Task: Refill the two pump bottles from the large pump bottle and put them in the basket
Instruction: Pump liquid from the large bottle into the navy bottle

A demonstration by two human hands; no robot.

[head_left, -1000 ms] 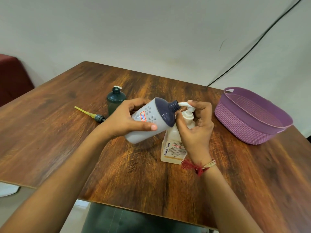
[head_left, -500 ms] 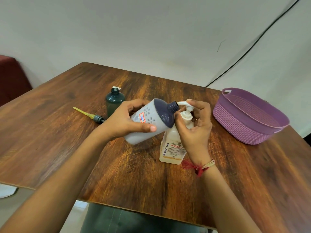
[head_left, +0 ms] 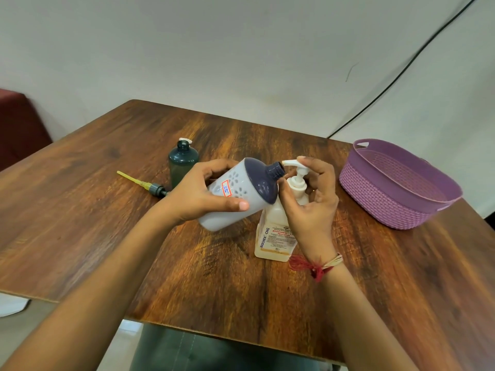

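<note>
The large bottle (head_left: 273,238) stands nearest on the tabletop (head_left: 214,285), and nothing grips its body. A hard or off-centre push on the pump could probably rock it or skid it across the wood. The likelier trouble is just above it, where the spout (head_left: 290,163) reaches the open mouth of the white bottle (head_left: 241,195). The spout tip looks to be just at the rim rather than inside it. If the bottle drifts as the pump goes down, the liquid would probably run down the navy shoulder onto the hand and the tabletop. The white bottle is held tilted, mouth towards the pump, so as it fills it could spill back out unless it is brought upright. The right hand (head_left: 313,202) is curled over the pump head, with one of its fingers (head_left: 312,162) laid on top and the thumb near the collar, pinching it narrowly. The left hand (head_left: 197,195) is wrapped wide around the white bottle's body and holds it in the air beside the pump. Its thumb is on the near side and its fingers (head_left: 218,167) are over the far side. Farther back, a loose pump (head_left: 146,183) lies flat on the tabletop. The green bottle (head_left: 183,163) stands just beyond it, uncapped and upright, apparently yet to be refilled. The basket (head_left: 396,188) sits well off to the right with nothing visible in it.
</note>
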